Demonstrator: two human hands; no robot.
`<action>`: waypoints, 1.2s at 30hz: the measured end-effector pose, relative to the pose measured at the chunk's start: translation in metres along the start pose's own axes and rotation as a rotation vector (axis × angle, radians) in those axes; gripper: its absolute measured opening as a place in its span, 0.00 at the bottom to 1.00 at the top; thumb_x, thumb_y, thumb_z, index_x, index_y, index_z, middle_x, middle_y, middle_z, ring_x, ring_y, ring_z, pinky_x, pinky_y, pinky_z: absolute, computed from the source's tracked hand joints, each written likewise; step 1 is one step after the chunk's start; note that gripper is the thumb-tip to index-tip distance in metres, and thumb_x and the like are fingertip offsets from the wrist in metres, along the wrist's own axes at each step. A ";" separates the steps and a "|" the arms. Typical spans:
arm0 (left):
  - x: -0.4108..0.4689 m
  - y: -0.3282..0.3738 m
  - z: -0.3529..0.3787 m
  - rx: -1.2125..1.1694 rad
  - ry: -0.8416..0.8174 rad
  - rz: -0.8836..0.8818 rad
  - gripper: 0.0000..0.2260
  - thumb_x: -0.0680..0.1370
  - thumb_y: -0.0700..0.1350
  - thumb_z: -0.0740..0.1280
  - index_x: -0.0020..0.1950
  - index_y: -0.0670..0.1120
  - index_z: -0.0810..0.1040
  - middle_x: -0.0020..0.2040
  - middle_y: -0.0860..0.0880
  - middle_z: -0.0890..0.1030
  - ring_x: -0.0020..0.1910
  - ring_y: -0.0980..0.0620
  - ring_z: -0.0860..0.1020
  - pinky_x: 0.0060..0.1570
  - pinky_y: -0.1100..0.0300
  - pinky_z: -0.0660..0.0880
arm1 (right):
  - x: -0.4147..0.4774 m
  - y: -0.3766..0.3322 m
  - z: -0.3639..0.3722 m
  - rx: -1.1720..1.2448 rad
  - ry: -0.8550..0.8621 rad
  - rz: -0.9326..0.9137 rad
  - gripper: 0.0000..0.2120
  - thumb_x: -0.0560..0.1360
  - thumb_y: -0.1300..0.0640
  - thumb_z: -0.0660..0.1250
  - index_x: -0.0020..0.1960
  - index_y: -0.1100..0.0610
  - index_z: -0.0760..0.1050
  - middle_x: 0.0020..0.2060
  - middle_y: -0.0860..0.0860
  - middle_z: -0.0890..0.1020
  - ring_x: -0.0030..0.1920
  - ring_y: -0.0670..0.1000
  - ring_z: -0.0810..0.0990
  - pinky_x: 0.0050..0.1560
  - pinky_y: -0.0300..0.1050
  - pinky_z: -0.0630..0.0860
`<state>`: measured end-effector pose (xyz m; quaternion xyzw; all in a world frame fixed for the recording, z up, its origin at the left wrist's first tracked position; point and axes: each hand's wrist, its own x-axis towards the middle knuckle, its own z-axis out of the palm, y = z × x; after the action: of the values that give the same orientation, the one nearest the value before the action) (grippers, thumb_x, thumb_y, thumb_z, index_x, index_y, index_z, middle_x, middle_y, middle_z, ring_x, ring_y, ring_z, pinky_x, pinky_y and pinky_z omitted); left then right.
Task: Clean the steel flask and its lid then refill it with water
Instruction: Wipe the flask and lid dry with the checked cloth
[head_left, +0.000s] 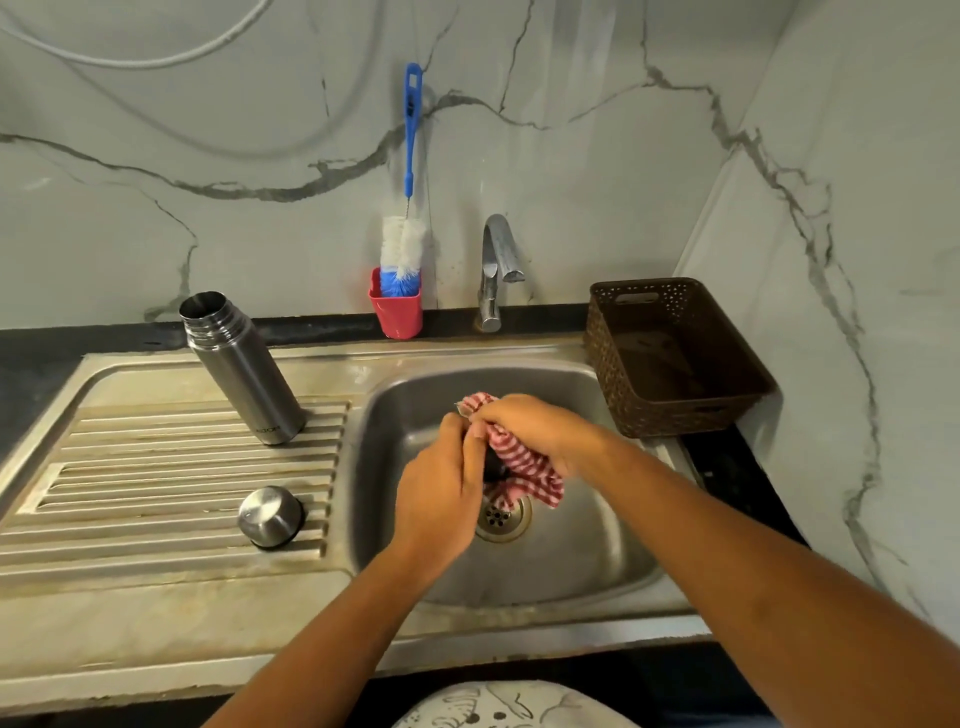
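Observation:
The steel flask (241, 366) stands uncapped on the ribbed drainboard (156, 467), left of the sink basin (571, 545). Its steel cup lid (270, 515) sits upside down on the drainboard nearer to me. Over the basin, my left hand (441, 493) and my right hand (530, 431) meet around a red-and-white striped cloth (524, 467). The right hand grips the cloth. A small dark object shows between the hands, mostly hidden by the cloth; the left fingers curl round it.
A chrome tap (496, 270) stands behind the basin, with no water running. A blue bottle brush (405, 249) rests in a red cup (397, 306) against the marble wall. A brown plastic basket (675, 358) sits at the sink's right. The drain (501, 517) lies below the hands.

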<state>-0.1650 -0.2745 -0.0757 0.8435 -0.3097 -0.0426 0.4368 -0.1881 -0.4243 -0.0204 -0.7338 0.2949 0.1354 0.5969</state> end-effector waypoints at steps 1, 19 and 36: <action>0.001 -0.003 -0.002 0.023 -0.041 0.058 0.17 0.84 0.65 0.48 0.55 0.56 0.70 0.41 0.55 0.80 0.39 0.52 0.81 0.40 0.44 0.77 | -0.001 0.000 -0.005 0.060 -0.044 0.035 0.14 0.78 0.49 0.68 0.52 0.58 0.84 0.48 0.60 0.87 0.54 0.59 0.86 0.64 0.62 0.80; 0.002 -0.004 0.006 0.174 -0.014 0.151 0.24 0.86 0.59 0.47 0.63 0.47 0.76 0.48 0.48 0.84 0.44 0.45 0.83 0.44 0.47 0.77 | 0.005 0.015 0.010 0.156 0.000 0.034 0.11 0.80 0.51 0.62 0.48 0.55 0.81 0.47 0.53 0.85 0.51 0.51 0.83 0.65 0.56 0.78; 0.013 -0.011 0.005 0.038 0.157 -0.089 0.20 0.87 0.58 0.48 0.55 0.48 0.74 0.39 0.54 0.80 0.38 0.49 0.80 0.38 0.50 0.73 | 0.011 0.008 0.032 0.430 0.044 0.002 0.15 0.81 0.48 0.61 0.51 0.53 0.84 0.47 0.53 0.88 0.51 0.54 0.86 0.52 0.53 0.84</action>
<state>-0.1509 -0.2804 -0.0843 0.8652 -0.2374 0.0099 0.4415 -0.1791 -0.3975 -0.0407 -0.5920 0.3307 0.0538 0.7330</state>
